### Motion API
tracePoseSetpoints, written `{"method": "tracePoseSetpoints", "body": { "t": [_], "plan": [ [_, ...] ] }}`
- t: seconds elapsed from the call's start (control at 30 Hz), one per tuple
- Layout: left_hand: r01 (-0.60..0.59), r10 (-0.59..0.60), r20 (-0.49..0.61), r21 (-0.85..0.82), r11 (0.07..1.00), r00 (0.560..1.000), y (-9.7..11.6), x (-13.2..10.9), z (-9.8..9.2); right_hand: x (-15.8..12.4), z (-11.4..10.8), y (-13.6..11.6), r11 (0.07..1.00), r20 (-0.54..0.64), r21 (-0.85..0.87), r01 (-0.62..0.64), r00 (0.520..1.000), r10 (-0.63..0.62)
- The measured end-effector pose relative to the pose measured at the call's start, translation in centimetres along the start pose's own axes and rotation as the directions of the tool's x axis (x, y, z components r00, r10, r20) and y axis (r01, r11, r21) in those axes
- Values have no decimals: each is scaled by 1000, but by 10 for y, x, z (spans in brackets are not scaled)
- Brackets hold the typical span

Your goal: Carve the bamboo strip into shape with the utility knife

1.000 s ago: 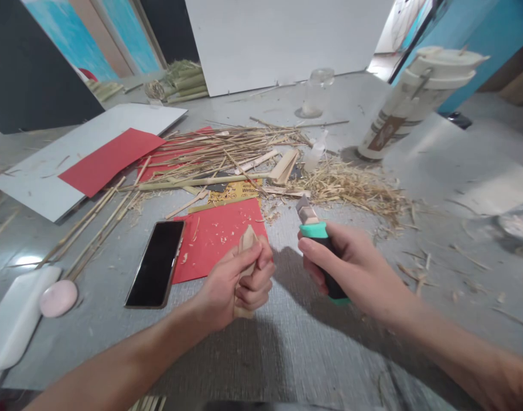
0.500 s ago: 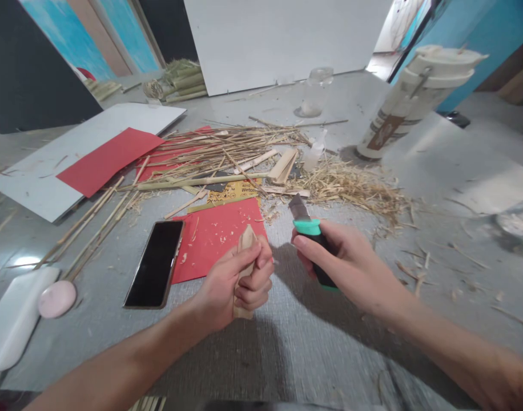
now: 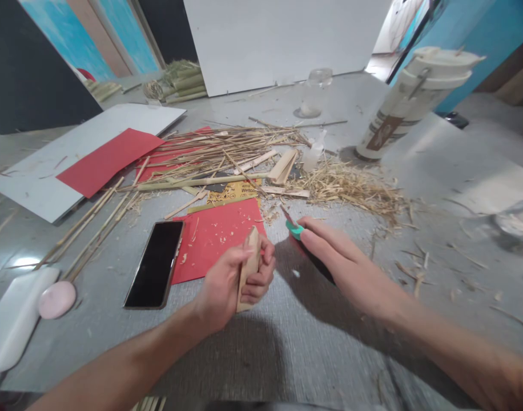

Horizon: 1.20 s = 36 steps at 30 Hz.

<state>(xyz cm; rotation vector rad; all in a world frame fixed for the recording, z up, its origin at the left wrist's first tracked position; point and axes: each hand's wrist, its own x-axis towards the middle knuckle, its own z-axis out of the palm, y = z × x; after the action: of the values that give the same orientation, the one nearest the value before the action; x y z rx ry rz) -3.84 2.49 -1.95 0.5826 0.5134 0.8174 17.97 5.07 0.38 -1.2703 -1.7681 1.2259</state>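
Observation:
My left hand is closed round a flat, pale strip of wood or bamboo, its pointed end up. To the right of it, my right hand grips a knife with a black and green handle. The short blade points up and left, apart from the strip, and is seen nearly edge-on. Below and behind my left hand lies a red sheet dotted with pale shavings. A dark-screened phone rests on the table left of that sheet.
Thin sticks are heaped beyond the red sheet, beside a pile of shavings. A white tumbler stands at the back right, a clear jar at the back. At the left are a white board and a pink round object.
My right hand has rolled the knife, so the blade's flat side no longer faces me. In my left hand the strip has turned slightly and the fingers have loosened and shifted a little right.

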Motion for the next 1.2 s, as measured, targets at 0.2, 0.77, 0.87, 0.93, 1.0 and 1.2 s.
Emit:
{"method": "tracePoseSetpoints", "body": {
  "t": [0.2, 0.77, 0.87, 0.93, 1.0, 1.2],
  "plan": [
    [-16, 22, -120, 50, 999, 993, -2, 3, 5, 6, -7, 3, 989, 7, -147, 34, 999, -34],
    [-119, 128, -107, 83, 989, 986, -14, 4, 5, 4, -10, 4, 676, 217, -559, 481, 871, -440],
    [-101, 105, -82, 56, 993, 991, -14, 4, 4, 4, -11, 2, 662, 222, -578, 478, 872, -436],
    [-96, 98, -43, 60, 994, 994, -14, 4, 1, 4, -13, 2, 668, 212, -592, 450, 887, -410],
    [-101, 103, -11, 81, 992, 995, -15, 3, -2, 4, -16, 1, 679, 209, -588, 439, 894, -396],
    [-78, 69, 106, 82, 994, 992, -15, -1, -3, 4, -18, 5, 632, 230, -554, 542, 829, -509]
  ]
}}
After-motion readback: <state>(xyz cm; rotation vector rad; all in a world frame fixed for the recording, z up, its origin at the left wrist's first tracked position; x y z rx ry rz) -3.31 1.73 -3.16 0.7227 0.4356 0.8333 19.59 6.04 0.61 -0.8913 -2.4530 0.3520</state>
